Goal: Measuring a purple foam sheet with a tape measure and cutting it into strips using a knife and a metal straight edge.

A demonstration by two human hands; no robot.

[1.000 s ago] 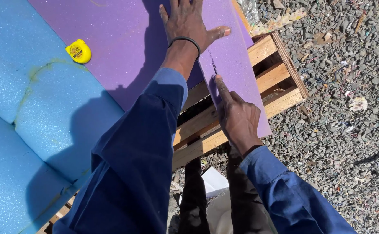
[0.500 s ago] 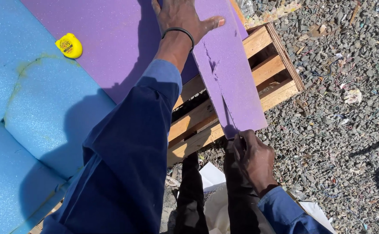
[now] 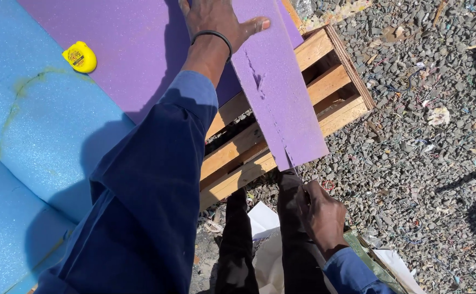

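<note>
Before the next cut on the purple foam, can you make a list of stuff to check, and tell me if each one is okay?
1. Left hand pressing flat on the purple foam sheet: ok.
2. Left fingers clear of the cut line: ok, the thumb is off to one side.
3. Right hand closed around a cutting tool: cannot tell, the tool is barely visible.
4. Cut reaches the near edge of the foam: ok, the slit runs right to that edge.
5. Wooden pallet supporting the foam strip: ok, slats lie beneath it.
6. Yellow tape measure away from the cut: ok, it lies far to the left.
</note>
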